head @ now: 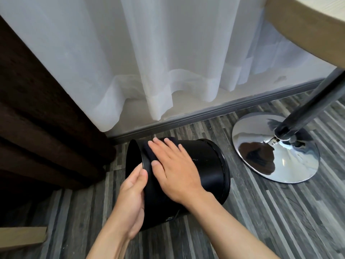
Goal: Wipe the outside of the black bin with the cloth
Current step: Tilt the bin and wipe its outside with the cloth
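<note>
The round black bin point(203, 161) lies on its side on the grey wood-pattern floor, one end pointing left. My left hand point(130, 199) grips the bin's left rim, fingers curled over the edge. My right hand point(173, 167) lies flat, fingers spread, on the bin's upper side. Under it is a dark cloth point(149, 152) pressed against the wall of the bin near the left rim. Only the cloth's edge shows around my fingers.
A chrome table base point(276, 148) with a dark pole stands right of the bin, under a round wooden tabletop point(306, 28). White sheer curtains point(149, 62) hang behind, above a grey skirting board. A dark brown curtain point(37, 118) hangs at left.
</note>
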